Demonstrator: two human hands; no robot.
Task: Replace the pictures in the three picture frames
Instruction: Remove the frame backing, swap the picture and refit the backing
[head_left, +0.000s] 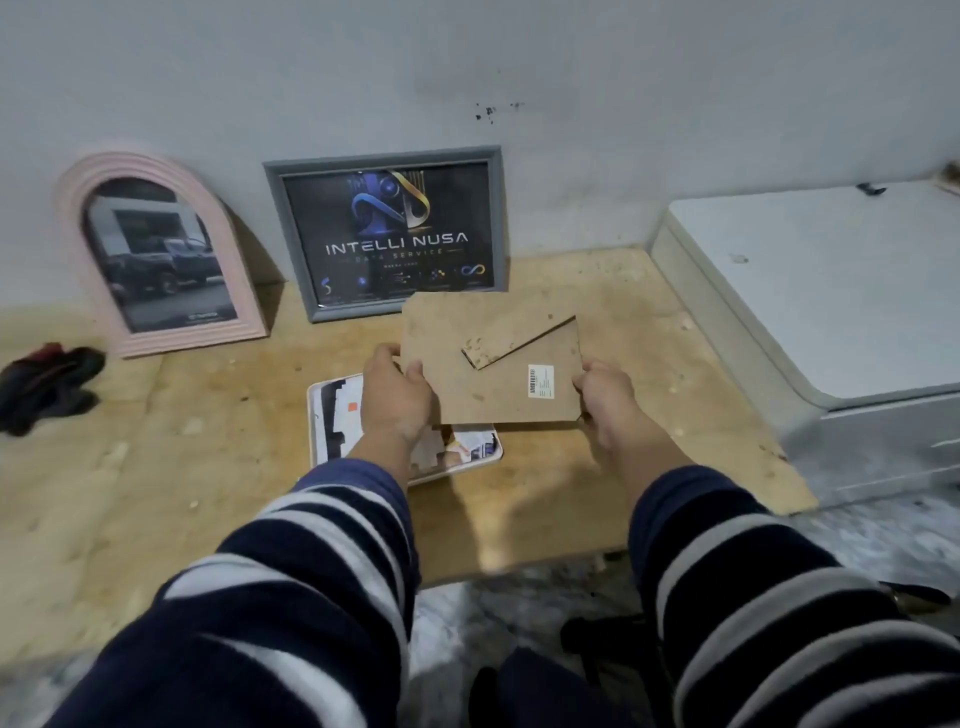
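Brown fibreboard frame backing (493, 364), stand flap showing, is hovering over the white frame (318, 415) lying on plywood; left hand (397, 397) and right hand (605, 397) are pinching its edges. Pink arched frame (156, 249) and grey rectangular frame (387, 234) are leaning filled against the wall, so likely only this third remains.

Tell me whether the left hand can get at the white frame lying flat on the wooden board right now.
Probably not at once: the left hand grips the brown backing board, as does the right hand, and that board hangs over much of the white frame. Once it lets go, the frame's left edge lies open just below.
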